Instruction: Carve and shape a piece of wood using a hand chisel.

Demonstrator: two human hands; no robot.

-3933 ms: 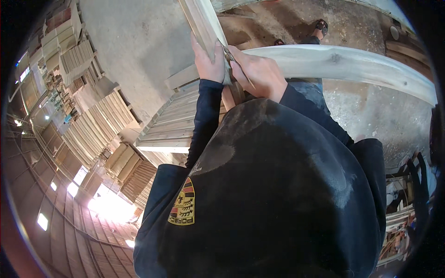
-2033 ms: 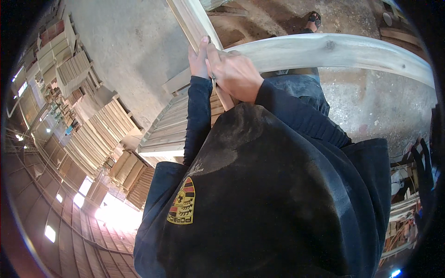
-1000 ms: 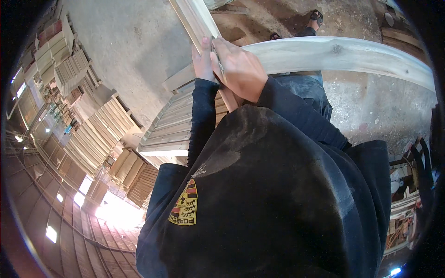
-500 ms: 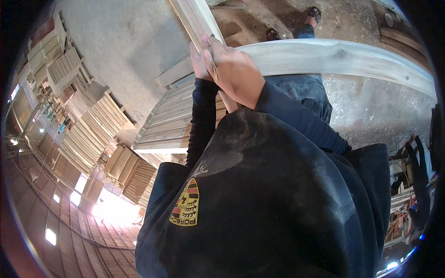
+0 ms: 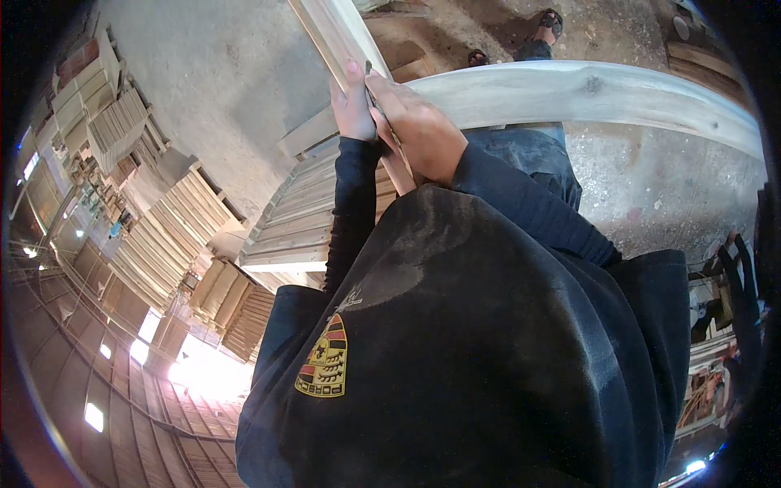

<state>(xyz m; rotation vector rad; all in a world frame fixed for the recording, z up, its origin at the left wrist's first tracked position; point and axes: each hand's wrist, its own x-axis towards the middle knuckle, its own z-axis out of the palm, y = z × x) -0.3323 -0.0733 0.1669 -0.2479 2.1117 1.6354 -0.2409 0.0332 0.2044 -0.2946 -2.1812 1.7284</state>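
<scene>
A narrow wooden board (image 5: 342, 37) runs from the top of the view down toward my chest. My left hand (image 5: 355, 110) grips its left side, the thumb lying up along the wood. Against its right side presses my right hand (image 5: 423, 130), fingers held together and stretched along the board. A thin sheet with a dark edge (image 5: 379, 106) shows between that hand and the wood; it may be sandpaper, but most of it is hidden under the palm. The board's near end disappears by my dark shirt.
A wide pale plank (image 5: 569, 91) stretches to the right from beside my right hand. Below left is a slatted wooden stack (image 5: 297, 211). More stacked boards (image 5: 175, 232) stand farther left. Another person's sandalled foot (image 5: 551, 26) is on the floor at the top.
My right hand has slid a little along the board, and its fingers lie straighter. More wood shows between my hands. The whole view has shifted slightly.
</scene>
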